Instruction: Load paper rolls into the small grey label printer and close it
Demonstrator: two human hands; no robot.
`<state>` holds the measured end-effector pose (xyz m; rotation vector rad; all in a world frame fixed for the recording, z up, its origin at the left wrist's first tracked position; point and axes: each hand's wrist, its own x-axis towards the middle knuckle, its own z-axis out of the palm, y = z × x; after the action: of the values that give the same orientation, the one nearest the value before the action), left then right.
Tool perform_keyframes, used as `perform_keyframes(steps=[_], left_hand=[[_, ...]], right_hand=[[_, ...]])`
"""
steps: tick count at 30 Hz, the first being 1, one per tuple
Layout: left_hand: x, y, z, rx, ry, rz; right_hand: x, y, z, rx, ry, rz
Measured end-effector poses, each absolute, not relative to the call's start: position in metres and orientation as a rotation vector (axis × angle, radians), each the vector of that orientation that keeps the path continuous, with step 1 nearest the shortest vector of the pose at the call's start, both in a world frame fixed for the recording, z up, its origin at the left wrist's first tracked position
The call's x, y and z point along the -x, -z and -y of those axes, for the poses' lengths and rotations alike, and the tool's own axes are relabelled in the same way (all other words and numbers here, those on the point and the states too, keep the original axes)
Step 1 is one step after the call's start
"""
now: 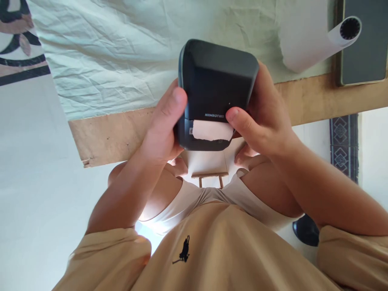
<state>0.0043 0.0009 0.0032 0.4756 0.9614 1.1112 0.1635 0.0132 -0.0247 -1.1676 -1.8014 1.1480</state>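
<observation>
Between my two hands I hold a black label printer (216,81) marked NIIMBOT, up over the table's near edge. A torn strip of white paper (212,130) sticks out of the slot at its near end. My left hand (165,125) grips the left side, thumb laid along the edge. On the other side my right hand (263,113) wraps round the body, its thumb resting on the top face beside the logo and the paper's right end. The fingers under the printer are mostly hidden.
A pale green cloth (121,52) covers much of the wooden table (112,135). To the right lies a partly unrolled white paper roll (321,44), beside a dark flat device (363,44). Below the table edge are my legs and a small wooden stand (209,175) on the floor.
</observation>
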Motion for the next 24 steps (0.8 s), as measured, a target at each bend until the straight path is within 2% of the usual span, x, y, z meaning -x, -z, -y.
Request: perform_keyframes(steps=[4, 10, 17, 24], left_hand=[[-0.004, -0.004, -0.002, -0.516, -1.073, -0.933], [-0.009, -0.005, -0.002, -0.507, -1.098, -1.059], [-0.001, 0.004, -0.002, -0.583, -1.085, -0.949], [0.003, 0.007, -0.001, -0.621, -1.029, -1.006]], right_hand=[[-0.163, 0.024, -0.014, 1.124, -1.048, 1.829], [-0.163, 0.032, -0.015, 1.036, -1.058, 1.738], [-0.164, 0.028, -0.015, 1.058, -1.207, 1.527], [-0.168, 0.027, -0.018, 1.123, -1.032, 1.407]])
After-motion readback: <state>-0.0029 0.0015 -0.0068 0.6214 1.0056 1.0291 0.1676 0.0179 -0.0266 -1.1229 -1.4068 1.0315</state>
